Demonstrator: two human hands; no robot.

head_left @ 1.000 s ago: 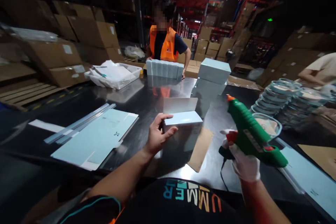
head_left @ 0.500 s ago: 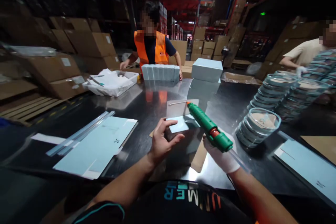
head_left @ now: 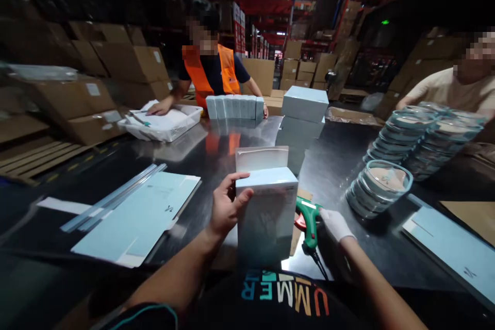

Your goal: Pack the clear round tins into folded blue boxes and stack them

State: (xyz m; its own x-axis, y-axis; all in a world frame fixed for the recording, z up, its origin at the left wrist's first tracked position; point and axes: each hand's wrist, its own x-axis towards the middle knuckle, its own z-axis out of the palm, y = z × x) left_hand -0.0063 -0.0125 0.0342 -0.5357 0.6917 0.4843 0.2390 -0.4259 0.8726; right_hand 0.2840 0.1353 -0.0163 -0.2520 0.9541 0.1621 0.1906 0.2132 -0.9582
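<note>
A pale blue cardboard box (head_left: pixel 266 211) stands upright in front of me, its back flap (head_left: pixel 263 160) raised with a strip of glue along the upper edge. Gripping the box's upper left corner is my left hand (head_left: pixel 228 203), thumb on the near face and fingers at the top. A green hot glue gun (head_left: pixel 309 221) lies to the right of the box on a piece of brown cardboard, its nozzle hidden behind the box. My right hand (head_left: pixel 337 224), in a white glove, is at the gun's rear end with fingers stretched out, not wrapped around it.
Flat blue sheets (head_left: pixel 143 216) and clear glue sticks (head_left: pixel 116 196) lie left. Stacked glass containers (head_left: pixel 379 191) and more sheets (head_left: pixel 452 247) are right. Finished-looking boxes (head_left: pixel 305 100) stand behind, near a co-worker in an orange vest (head_left: pixel 211 75) and a white basket (head_left: pixel 166 126).
The glue gun has gone from my right hand, over the flap, down to the table. The box's top panel now lies across it. The co-worker's hand has moved into the basket.
</note>
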